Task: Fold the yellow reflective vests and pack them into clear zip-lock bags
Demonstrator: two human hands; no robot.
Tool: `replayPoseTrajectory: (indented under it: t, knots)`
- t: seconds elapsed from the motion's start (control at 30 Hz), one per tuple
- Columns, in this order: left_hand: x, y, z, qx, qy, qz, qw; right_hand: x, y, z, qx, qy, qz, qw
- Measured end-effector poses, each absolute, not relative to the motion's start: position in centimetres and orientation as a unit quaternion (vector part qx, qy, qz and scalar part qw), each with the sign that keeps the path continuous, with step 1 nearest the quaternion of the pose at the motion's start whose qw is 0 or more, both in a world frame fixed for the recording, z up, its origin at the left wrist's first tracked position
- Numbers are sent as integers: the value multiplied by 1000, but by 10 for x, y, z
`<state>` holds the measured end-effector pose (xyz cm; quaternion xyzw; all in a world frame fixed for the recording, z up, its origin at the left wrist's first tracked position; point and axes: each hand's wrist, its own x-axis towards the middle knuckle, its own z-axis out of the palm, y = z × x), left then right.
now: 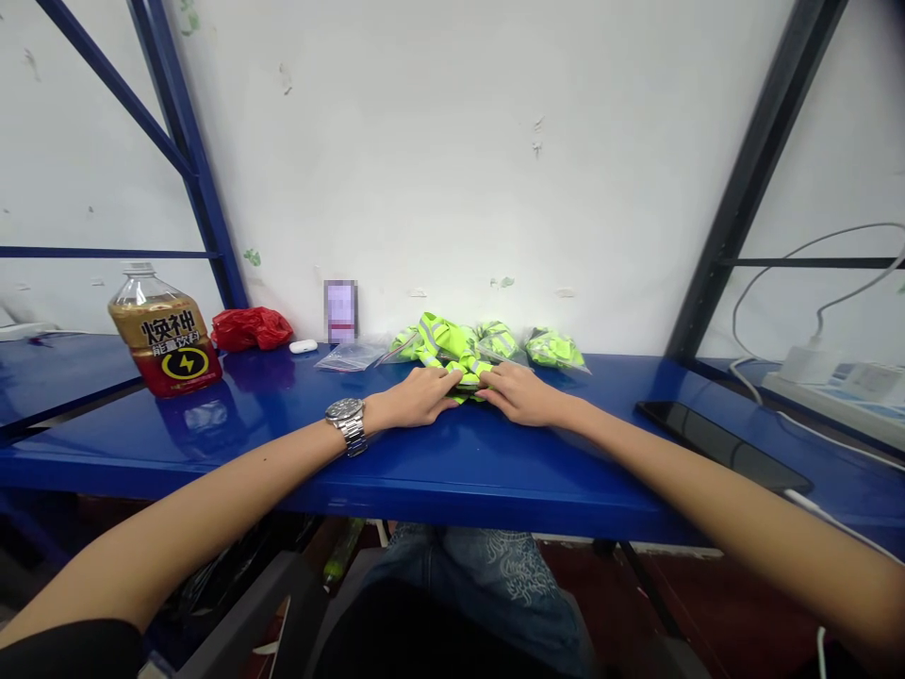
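Observation:
My left hand [422,396], below a silver wristwatch [346,416], pinches one side of a bundle of neon yellow reflective strap [463,366] with grey stripes. From the other side my right hand [521,394] grips the same bundle, fingers and thumb closed on it. The bundle rests low over the blue table [452,462], and a dark part shows between the hands. Just behind it lie clear bags packed with similar strap, one bag [555,349] standing off to the right. An empty-looking clear plastic bag [350,355] lies to the left.
A large drink bottle [168,330], a red plastic bag [251,328], a white earbud case [304,346] and an upright phone [340,311] stand at the left. On the right are a black phone [725,445] with a cable and a power strip [841,401].

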<state>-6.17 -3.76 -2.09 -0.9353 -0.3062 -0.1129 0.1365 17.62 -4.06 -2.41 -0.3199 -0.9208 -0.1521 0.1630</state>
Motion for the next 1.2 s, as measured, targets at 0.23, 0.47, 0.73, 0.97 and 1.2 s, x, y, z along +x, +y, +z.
replayPoseTrajectory:
  t: [0.23,0.47,0.73,0.97,1.2]
  knots:
    - [-58,-36,-20,-930,-314,-148,122,170,-38,-20,-335,-913,-47,230]
    - [-51,-30,-9,-908,-378,-181,25,163,-36,-15,-383,-876,69,284]
    - [-56,-14,-3,-908,-396,-137,-15,152,-43,-26,-432,-843,-76,311]
    - [-56,-8,-20,-899,-404,-150,72,170,-41,-23,-300,-916,-135,232]
    - [-61,-24,-27,-921,-329,-143,148,190,-30,-25,-256,-940,-126,188]
